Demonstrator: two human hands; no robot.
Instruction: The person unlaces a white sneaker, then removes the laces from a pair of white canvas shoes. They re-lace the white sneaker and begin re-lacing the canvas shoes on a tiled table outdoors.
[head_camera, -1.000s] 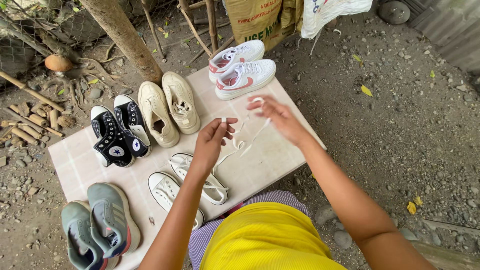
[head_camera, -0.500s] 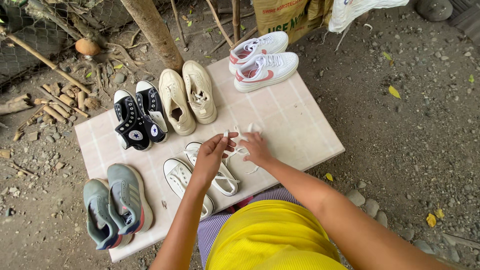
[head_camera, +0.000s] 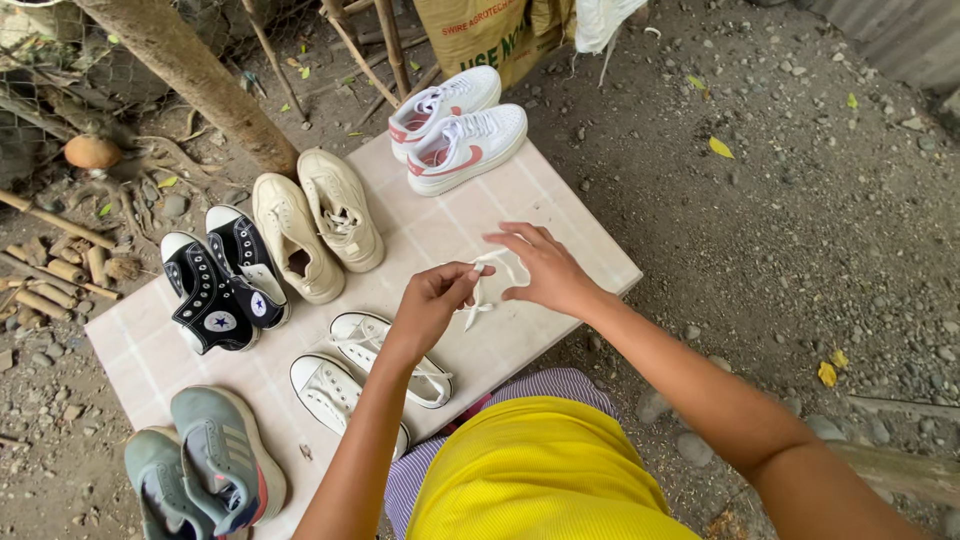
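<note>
The left hand (head_camera: 432, 300) pinches one end of a white shoelace (head_camera: 487, 285); the right hand (head_camera: 545, 272) holds its loop with fingers half curled, both above the tiled bench (head_camera: 560, 225). Just below the left wrist lie white low sneakers (head_camera: 375, 370). Farther off stand beige shoes (head_camera: 315, 225), black high-tops (head_camera: 220, 285), white-and-pink sneakers (head_camera: 460, 130) at the far edge, and grey-green trainers (head_camera: 205, 470) at the near corner. The bench's right part is bare up to its edge, with gravelly ground (head_camera: 800, 200) beyond.

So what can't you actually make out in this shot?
- Head view: the white shoelace is partly hidden inside the left hand and right hand.
- The grey sneakers are cut off by the bottom edge.
- The low white sneakers are partly covered by the left forearm.
</note>
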